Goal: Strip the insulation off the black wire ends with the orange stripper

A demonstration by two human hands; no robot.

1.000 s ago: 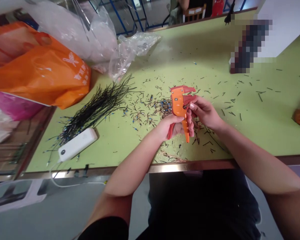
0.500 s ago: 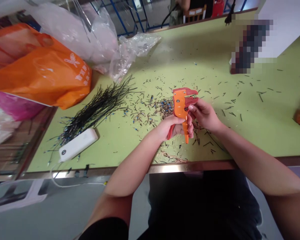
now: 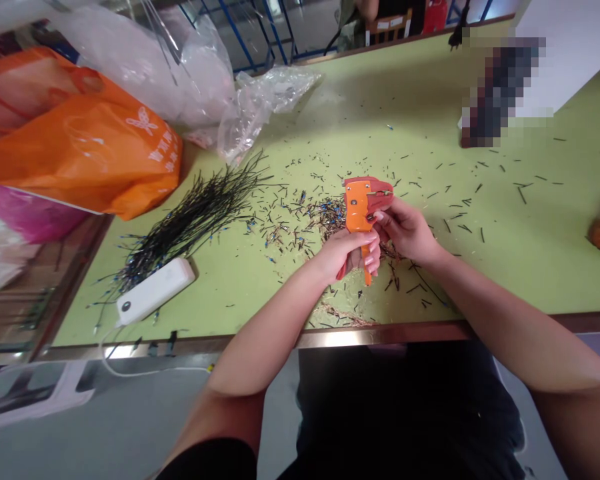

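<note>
The left hand is closing around the handles of an orange wire stripper, and the tool is standing upright over the middle of the green table. The right hand is pinching at the tool's head with its fingers together, perhaps on a thin wire, but this is too small to tell. The step in hand seems to be setting a wire in the jaws, which appears to call for a squeeze of the handles. Around the hands, cut wire bits are lying scattered. Further left, a bundle of black wires is lying beside a white power bank, near an orange bag
</note>
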